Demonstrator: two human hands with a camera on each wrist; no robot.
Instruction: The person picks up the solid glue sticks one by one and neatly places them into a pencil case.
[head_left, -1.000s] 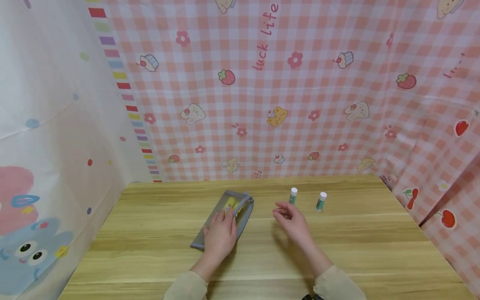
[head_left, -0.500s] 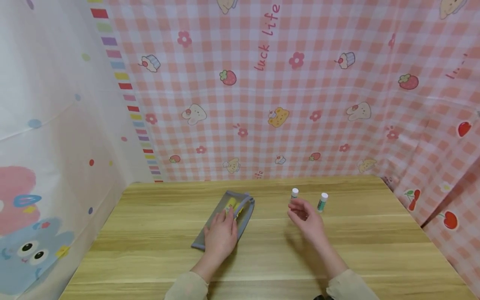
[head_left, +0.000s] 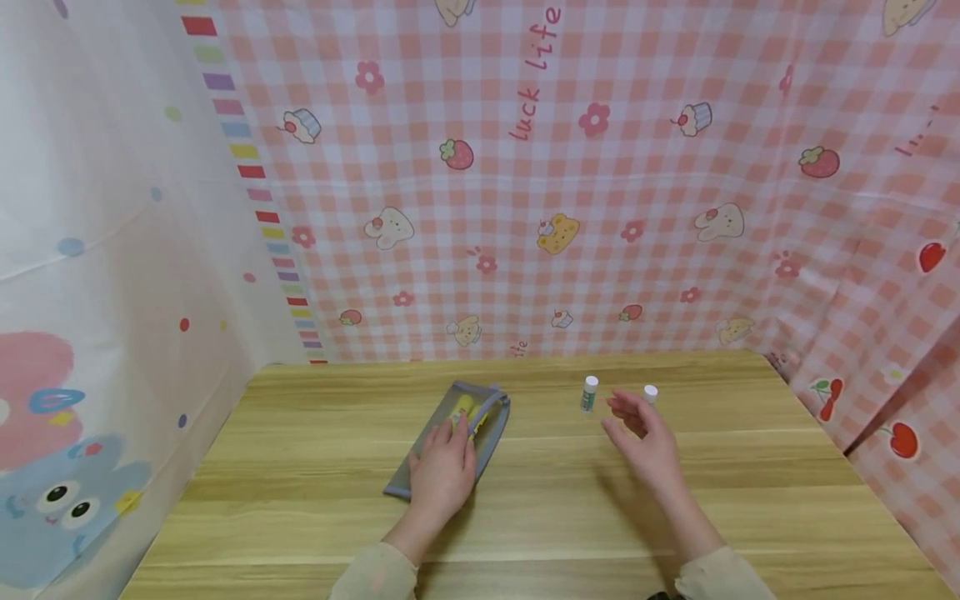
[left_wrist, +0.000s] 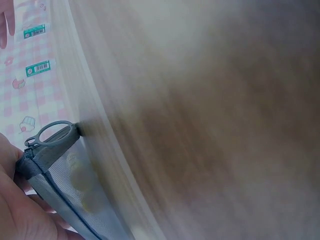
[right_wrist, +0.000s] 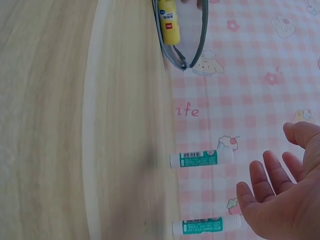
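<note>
My left hand [head_left: 441,471] grips a grey mesh zip pouch [head_left: 405,475] lying at a slant on the table. The pouch's mouth gapes towards the right. Inside it a yellow glue stick [right_wrist: 171,27] shows through the opening. My right hand [head_left: 651,442] hovers to the right with fingers loosely bent and nothing in them. A glue stick with a green label and white cap [head_left: 589,395] stands upright left of that hand. A second such glue stick [head_left: 650,393] stands behind the right fingers, which hide its lower part in the head view.
The wooden table [head_left: 300,450] ends at a pink checked cloth [head_left: 420,183] hung behind it. White printed cloth [head_left: 150,208] hangs at the left, and more pink cloth at the right. A small dark object [head_left: 660,596] shows by the right sleeve.
My right hand has moved to the right, past the first glue stick to the front of the second one. My left hand and the pouch have stayed put.
</note>
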